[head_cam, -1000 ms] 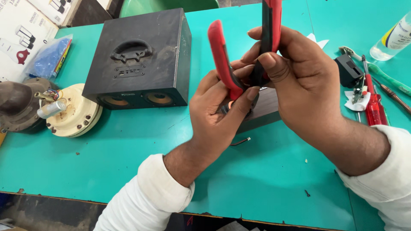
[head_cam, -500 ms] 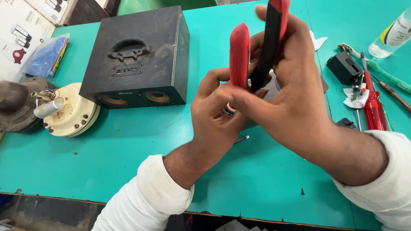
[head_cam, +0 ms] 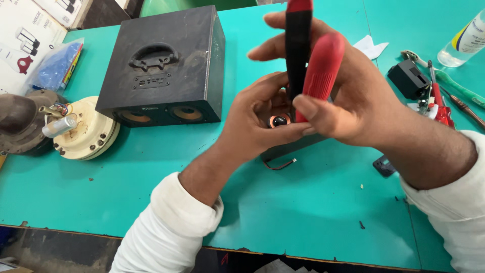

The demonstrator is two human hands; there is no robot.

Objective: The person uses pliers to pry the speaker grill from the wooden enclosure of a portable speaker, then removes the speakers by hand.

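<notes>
The right hand (head_cam: 348, 108) wraps around a pair of pliers (head_cam: 308, 60), fingers spread over the two handles, which stand nearly upright and close together; one handle has a smooth, rounded red rubber sleeve, the other looks black with a red tip at the top edge of the view. The left hand (head_cam: 257, 121) curls beneath it, thumb and fingers cupped around a small round speaker driver (head_cam: 279, 120) with a glossy dark dome and an orange ring, so the driver sits in the hollow between both hands and the plier jaws come down right at it, though the jaw tips are hidden behind the fingers. Under the hands lies a flat dark grey panel (head_cam: 298, 145), and a thin red-and-black wire (head_cam: 279, 165) curls out from beneath it onto the smooth teal table (head_cam: 303, 212). Both arms wear white ribbed knit sleeves. To the left of the hands, well apart, stands a boxy matt black speaker cabinet (head_cam: 164, 65), dusty, with a moulded recessed handle on top and two round orange-rimmed openings on its front. Further left rests a round cream-coloured motor housing (head_cam: 83, 134) with a small silver cylinder on it. To the right lie a small black block (head_cam: 408, 78), a red-handled tool (head_cam: 439, 106) and a clear plastic bottle (head_cam: 465, 40).
</notes>
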